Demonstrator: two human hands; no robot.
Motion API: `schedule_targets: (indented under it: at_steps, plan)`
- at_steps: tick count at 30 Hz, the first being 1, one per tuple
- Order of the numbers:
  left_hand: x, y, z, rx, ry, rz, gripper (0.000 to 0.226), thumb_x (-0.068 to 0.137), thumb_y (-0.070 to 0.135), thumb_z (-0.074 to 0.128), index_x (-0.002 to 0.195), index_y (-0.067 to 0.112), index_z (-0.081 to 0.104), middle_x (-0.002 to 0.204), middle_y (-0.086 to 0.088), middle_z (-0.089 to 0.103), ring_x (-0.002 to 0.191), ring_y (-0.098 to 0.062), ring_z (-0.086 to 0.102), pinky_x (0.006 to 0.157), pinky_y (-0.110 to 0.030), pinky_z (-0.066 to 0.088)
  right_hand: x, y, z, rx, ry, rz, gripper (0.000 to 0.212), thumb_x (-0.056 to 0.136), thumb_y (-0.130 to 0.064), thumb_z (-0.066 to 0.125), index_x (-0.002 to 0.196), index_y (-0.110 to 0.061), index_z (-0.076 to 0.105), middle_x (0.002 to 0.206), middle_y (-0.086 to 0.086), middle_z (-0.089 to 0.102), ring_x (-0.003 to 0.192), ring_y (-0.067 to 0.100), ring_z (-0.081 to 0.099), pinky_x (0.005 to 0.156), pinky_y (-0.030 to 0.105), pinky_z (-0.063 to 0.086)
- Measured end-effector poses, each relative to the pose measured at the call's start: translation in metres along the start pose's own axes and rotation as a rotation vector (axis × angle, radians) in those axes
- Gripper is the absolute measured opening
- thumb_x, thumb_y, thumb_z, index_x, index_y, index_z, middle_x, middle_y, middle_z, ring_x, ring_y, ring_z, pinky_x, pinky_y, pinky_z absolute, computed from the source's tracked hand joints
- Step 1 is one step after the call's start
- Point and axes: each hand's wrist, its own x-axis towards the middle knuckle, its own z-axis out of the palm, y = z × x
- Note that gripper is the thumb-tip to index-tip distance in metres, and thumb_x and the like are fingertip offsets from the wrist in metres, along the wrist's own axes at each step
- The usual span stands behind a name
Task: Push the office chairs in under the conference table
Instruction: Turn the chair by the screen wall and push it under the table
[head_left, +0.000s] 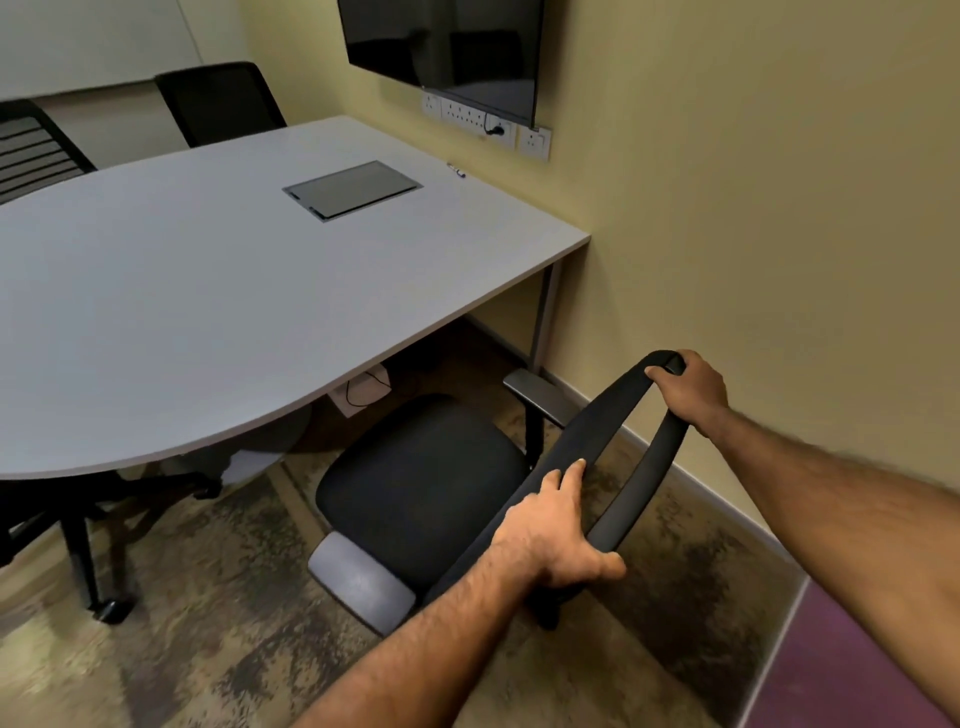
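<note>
Chair: black office chair with grey armrests (421, 478) stood just beside the pale grey conference surface (208, 291), seat outside its edge.
Left grip (556, 535): closed around the backrest's top rim.
Right grip (691, 389): closed around the same rim.

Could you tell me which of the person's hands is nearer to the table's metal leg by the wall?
Right. The right hand grips the chair back just beside the metal leg; the left hand grips farther away.

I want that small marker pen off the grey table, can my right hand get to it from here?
Probably not as things stand. The right hand grips the black chair's backrest, and the small marker pen lies at the grey conference table's far edge by the wall, with the chair between. Let go and step closer first.
</note>
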Motion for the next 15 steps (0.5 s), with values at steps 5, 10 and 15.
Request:
schedule_targets:
  at_steps: [5, 10, 15]
  plan:
    - [-0.028, -0.030, -0.008, 0.005, -0.038, -0.063, 0.117, 0.058, 0.068, 0.066, 0.155, 0.037, 0.008, 0.152, -0.006, 0.039, 0.130, -0.031, 0.049, 0.104, -0.046, 0.046, -0.029, 0.004, 0.003, 0.034, 0.035, 0.038, 0.048, 0.084, -0.038, 0.072, 0.119, -0.008, 0.060, 0.115, 0.015, 0.066, 0.092, 0.031, 0.060, 0.080, 0.042, 0.053]
    - [-0.056, -0.052, -0.016, 0.017, -0.034, -0.066, 0.113, 0.060, 0.069, 0.066, 0.154, 0.029, 0.018, 0.133, -0.004, 0.058, 0.116, -0.027, 0.060, 0.096, -0.041, 0.052, -0.057, 0.007, 0.009, 0.288, 0.040, 0.115, 0.046, 0.081, -0.028, 0.080, 0.118, -0.006, 0.062, 0.114, 0.016, 0.068, 0.087, 0.032, 0.073, 0.078, 0.048, 0.062]
    - [-0.076, -0.069, -0.023, 0.185, 0.081, -0.055, 0.084, 0.059, 0.073, 0.063, 0.119, 0.016, 0.052, 0.094, 0.001, 0.062, 0.084, -0.022, 0.061, 0.071, -0.035, 0.053, -0.078, 0.001, 0.018, 0.402, 0.052, 0.151, 0.034, 0.082, -0.016, 0.079, 0.109, -0.003, 0.064, 0.112, 0.018, 0.068, 0.080, 0.034, 0.074, 0.077, 0.048, 0.063]
